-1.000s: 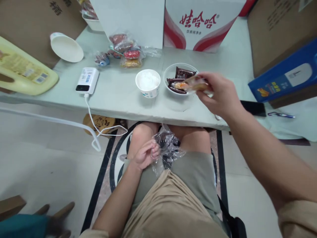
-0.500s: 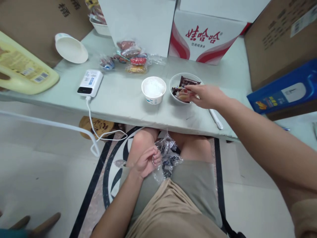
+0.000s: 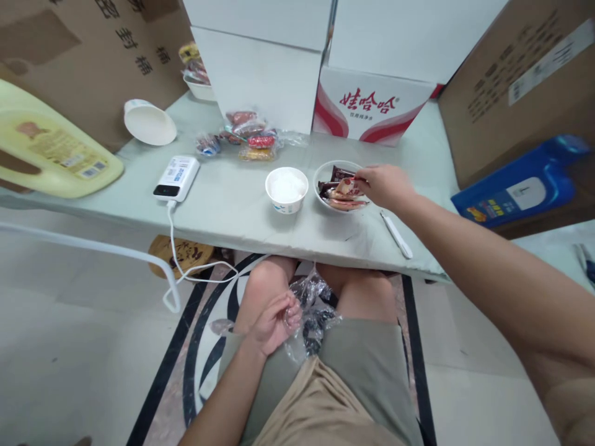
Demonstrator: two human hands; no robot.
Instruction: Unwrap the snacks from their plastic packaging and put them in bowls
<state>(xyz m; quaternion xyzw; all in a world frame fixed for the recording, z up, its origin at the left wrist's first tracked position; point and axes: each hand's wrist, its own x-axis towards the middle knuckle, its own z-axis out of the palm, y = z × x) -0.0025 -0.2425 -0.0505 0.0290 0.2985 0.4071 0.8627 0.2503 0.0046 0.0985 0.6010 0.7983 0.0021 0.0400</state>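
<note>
My right hand (image 3: 385, 186) reaches over the rim of a pale bowl (image 3: 317, 188), its fingers pinching the edge of a small red-and-cream snack packet (image 3: 346, 187). Beneath and behind that packet are dark brown packets (image 3: 343, 173) and another pinkish one (image 3: 346, 204). My left hand (image 3: 275, 323) rests palm up on my lap, fingers curled closed around part of a crumpled clear plastic bag (image 3: 316, 313). To the left of the bowl stands a white paper cup (image 3: 287, 199) with white contents. A white pen-like tool (image 3: 396, 235) lies right of the bowl.
Wrapped snacks (image 3: 253, 139) lie behind the cup. Further left are a white power bank (image 3: 176, 178) with its cable, a tipped paper cup (image 3: 149, 123) and a yellow jug (image 3: 60, 145). Cartons (image 3: 372, 105) line the back; a blue bottle (image 3: 520, 186) lies at right.
The view has tilted up slightly. My right hand has shifted at the bowl, and the red-and-cream packet now shows more fully at its fingertips. My left hand stays on my lap.
</note>
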